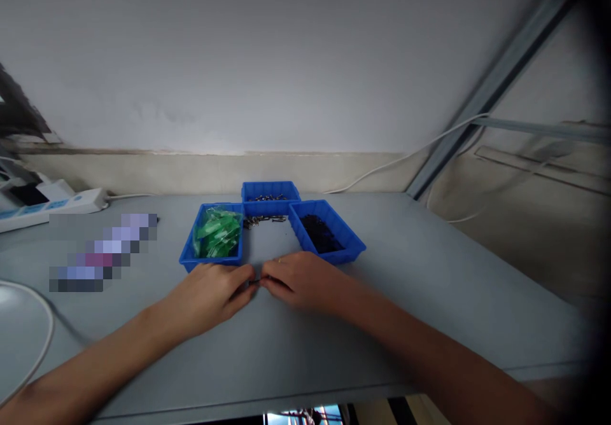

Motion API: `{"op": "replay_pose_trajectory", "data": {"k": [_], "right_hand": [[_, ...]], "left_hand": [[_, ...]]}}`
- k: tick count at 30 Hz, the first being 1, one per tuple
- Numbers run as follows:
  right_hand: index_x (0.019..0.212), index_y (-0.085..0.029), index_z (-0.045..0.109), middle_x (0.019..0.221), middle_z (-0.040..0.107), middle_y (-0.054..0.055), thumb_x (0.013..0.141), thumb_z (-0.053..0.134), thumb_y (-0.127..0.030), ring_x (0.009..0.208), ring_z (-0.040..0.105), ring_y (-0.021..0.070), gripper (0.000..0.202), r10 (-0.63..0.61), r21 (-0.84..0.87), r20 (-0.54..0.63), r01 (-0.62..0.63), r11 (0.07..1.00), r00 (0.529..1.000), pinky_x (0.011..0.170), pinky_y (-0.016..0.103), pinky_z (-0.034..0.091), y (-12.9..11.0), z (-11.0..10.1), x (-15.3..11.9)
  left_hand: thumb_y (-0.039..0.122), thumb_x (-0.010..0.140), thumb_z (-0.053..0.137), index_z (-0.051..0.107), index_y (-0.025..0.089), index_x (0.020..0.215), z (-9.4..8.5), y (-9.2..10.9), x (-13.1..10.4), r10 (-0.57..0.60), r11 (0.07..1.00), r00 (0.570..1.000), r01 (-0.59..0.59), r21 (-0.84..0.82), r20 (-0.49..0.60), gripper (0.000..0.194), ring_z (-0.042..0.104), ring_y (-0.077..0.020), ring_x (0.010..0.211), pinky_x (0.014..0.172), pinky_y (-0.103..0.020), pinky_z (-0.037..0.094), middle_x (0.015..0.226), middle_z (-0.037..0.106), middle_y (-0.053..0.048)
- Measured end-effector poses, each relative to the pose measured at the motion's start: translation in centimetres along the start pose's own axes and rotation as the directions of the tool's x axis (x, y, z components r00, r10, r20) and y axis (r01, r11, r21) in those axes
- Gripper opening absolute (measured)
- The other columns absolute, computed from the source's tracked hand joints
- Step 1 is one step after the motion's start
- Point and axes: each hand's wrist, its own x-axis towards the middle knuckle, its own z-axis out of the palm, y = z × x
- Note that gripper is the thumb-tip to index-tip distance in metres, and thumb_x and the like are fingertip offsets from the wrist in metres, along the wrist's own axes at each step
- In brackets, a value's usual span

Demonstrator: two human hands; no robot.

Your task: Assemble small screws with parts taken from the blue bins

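Note:
My left hand (217, 294) and my right hand (303, 280) meet fingertip to fingertip just above the grey table. Both are closed in a pinch on a small, thin dark piece (256, 281), too small to name. Behind my left hand sits a blue bin (188, 253) with green pieces in clear plastic bags (217, 231). A second blue bin (351, 247), behind my right hand, holds dark small parts (321, 234). Farther back, a third blue bin (271, 207) contains small metallic parts (267, 198). More small metal pieces (270, 219) lie loose on the table before it.
A white power strip (71, 205) lies at the back left, near a blurred-out object (107, 250). A white cable (50, 323) loops at the left edge. Another white cable (377, 169) runs along the wall to a metal frame post (458, 135) at the right.

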Motion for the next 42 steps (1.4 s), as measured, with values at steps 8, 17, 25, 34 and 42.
{"op": "replay_pose_trajectory", "data": {"k": [8, 17, 25, 34, 42], "right_hand": [[0.075, -0.016, 0.053, 0.070, 0.059, 0.000, 0.086, 0.044, -0.024, 0.062, 0.051, 0.0103, 0.016, -0.008, 0.027, -0.035, 0.009, 1.000, 0.999, 0.057, 0.023, 0.029, -0.26, -0.01, 0.05], [0.079, -0.016, 0.054, 0.071, 0.060, 0.001, 0.086, 0.044, -0.023, 0.064, 0.052, 0.0116, 0.014, 0.034, -0.003, -0.036, -0.034, 0.999, 0.999, 0.058, 0.024, 0.029, 0.15, -0.09, -0.02], [0.077, -0.015, 0.054, 0.072, 0.060, 0.002, 0.088, 0.041, -0.023, 0.063, 0.053, 0.0120, 0.019, 0.031, 0.007, 0.023, -0.031, 0.999, 0.999, 0.058, 0.024, 0.031, 0.01, -0.10, 0.01], [0.080, -0.015, 0.056, 0.071, 0.060, 0.002, 0.089, 0.040, -0.023, 0.064, 0.053, 0.0118, 0.020, 0.045, 0.054, 0.053, -0.048, 0.997, 0.998, 0.059, 0.023, 0.034, -0.31, -0.47, 0.06], [0.081, -0.015, 0.058, 0.073, 0.061, 0.002, 0.088, 0.042, -0.025, 0.065, 0.054, 0.0125, 0.020, 0.045, 0.046, 0.044, -0.047, 0.998, 0.998, 0.059, 0.024, 0.034, -0.14, -0.43, 0.14]], "left_hand": [[0.032, 0.089, 0.038, 0.052, 0.019, 0.079, 0.14, -0.12, 0.00, 0.016, 1.000, 1.000, -0.016, -0.007, -0.005, 0.022, 0.060, -0.0169, 0.062, 0.050, -0.025, 0.032, 0.067, 0.061, 0.000], [0.027, 0.088, 0.038, 0.052, 0.018, 0.079, -0.21, -0.06, 0.01, 0.013, 0.993, 1.000, -0.016, -0.116, -0.027, 0.019, 0.058, -0.0147, 0.064, 0.055, -0.024, 0.037, 0.070, 0.059, 0.000], [0.028, 0.089, 0.040, 0.053, 0.019, 0.085, -0.40, 0.06, -0.14, 0.008, 0.977, 0.997, -0.025, -0.210, -0.081, 0.017, 0.056, -0.0134, 0.065, 0.058, -0.024, 0.039, 0.071, 0.056, 0.001], [0.026, 0.088, 0.042, 0.053, 0.019, 0.088, -0.29, -0.11, -0.14, 0.049, 0.944, 0.989, -0.092, -0.317, -0.141, 0.012, 0.053, -0.0112, 0.064, 0.057, -0.022, 0.039, 0.072, 0.055, 0.002], [0.022, 0.086, 0.040, 0.053, 0.019, 0.090, -0.59, 0.00, -0.22, 0.094, 0.951, 0.987, -0.128, -0.280, -0.131, 0.014, 0.053, -0.0132, 0.072, 0.064, -0.025, 0.042, 0.082, 0.055, -0.001]]}}
